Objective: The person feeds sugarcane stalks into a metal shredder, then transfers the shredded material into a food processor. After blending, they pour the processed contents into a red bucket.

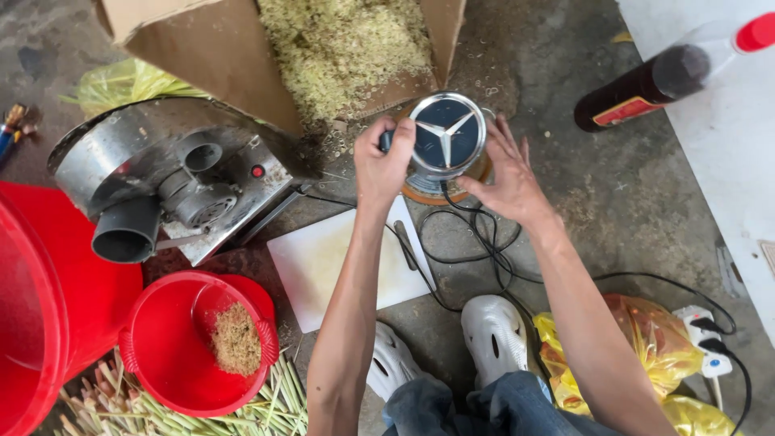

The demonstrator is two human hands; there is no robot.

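Round metal grinder (448, 139), upper centre of the frame, upright with its lid facing the camera: left hand (382, 165) clenched on its side handle, right hand (507, 176) spread against its rim.

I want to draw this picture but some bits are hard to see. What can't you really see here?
All in the head view:
- The inside of the round metal grinder: its lid covers it.
- The left hand hides the dark handle it grips.
- The right hand covers part of the grinder's orange base.
- The big red tub is cut off by the left edge.
- The bottle blurs near its red cap.
- The person's legs leave the bottom edge.
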